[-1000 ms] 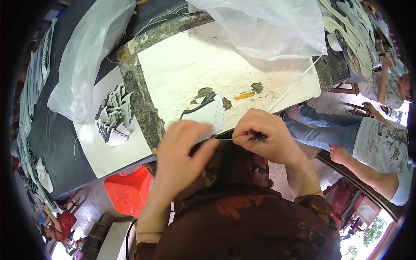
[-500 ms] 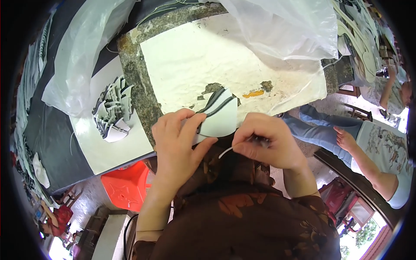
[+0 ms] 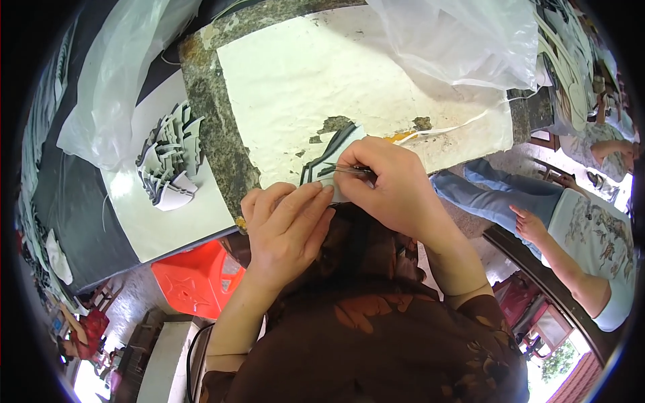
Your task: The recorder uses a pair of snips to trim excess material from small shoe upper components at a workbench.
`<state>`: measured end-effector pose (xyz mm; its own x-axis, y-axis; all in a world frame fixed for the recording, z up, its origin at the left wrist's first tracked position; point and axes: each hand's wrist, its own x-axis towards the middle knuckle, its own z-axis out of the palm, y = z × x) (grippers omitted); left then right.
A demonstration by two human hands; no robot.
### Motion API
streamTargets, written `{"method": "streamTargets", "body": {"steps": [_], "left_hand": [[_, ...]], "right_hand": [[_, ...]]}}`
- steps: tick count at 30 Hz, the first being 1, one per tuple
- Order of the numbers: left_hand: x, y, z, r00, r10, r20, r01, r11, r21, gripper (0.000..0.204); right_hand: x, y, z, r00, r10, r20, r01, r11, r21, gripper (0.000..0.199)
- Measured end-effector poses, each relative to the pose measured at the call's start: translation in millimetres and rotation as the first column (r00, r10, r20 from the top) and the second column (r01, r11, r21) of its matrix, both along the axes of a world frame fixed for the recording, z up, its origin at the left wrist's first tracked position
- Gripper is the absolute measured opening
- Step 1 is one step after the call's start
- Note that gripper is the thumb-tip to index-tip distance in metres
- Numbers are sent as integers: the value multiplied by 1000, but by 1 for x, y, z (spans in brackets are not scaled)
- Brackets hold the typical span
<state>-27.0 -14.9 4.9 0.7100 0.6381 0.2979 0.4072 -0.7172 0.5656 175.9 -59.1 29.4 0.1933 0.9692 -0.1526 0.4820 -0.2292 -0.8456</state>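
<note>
At the near edge of the stone-topped table (image 3: 208, 121), the two hands meet over a small grey-and-white cut piece (image 3: 329, 158) trimmed with dark edging. The piece lies on the worn white sheet (image 3: 322, 74) that covers the tabletop, close to its near edge and just beyond the person's chest.

The left hand (image 3: 285, 225) lies palm down with its fingers (image 3: 306, 198) held together and only slightly curled, the tips pressing on the near part of the piece and pinning it to the sheet. It grips nothing; it is mostly flat and open.

The right hand (image 3: 393, 185) is curled into a tight pinch. Thumb and forefinger close on a thin metal tool (image 3: 349, 169), which looks like tweezers or small snips, though its exact kind cannot be told. The tool lies nearly level and points left, its tip touching the piece just beyond the left fingertips.

To the far left, a fanned stack of similar grey pieces (image 3: 168, 161) sits on a white board (image 3: 168, 228), well apart from the hands. A clear plastic bag (image 3: 463, 40) lies at the far right of the table. A red plastic stool (image 3: 195, 279) stands below the table on the left.
</note>
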Motion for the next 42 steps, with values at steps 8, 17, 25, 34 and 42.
{"method": "streamTargets", "body": {"steps": [8,17,25,34,42], "left_hand": [[-1,1,-2,1000,-11,-1,11,1000,7,38],[1,-2,-2,1000,13,2,-14,1000,27,37],[5,2,0,999,4,-49,-2,999,37,31],[15,4,9,996,41,-78,-35,997,70,34],[18,1,10,993,47,-105,-40,996,77,38]], "right_hand": [[-1,1,-2,998,-7,63,7,1000,-7,9],[-2,1,-2,997,3,74,-3,1000,3,9],[3,1,0,997,15,72,-15,1000,0,9],[24,4,9,994,29,101,-22,997,-71,13],[26,5,7,994,51,97,-43,996,-81,15]]}}
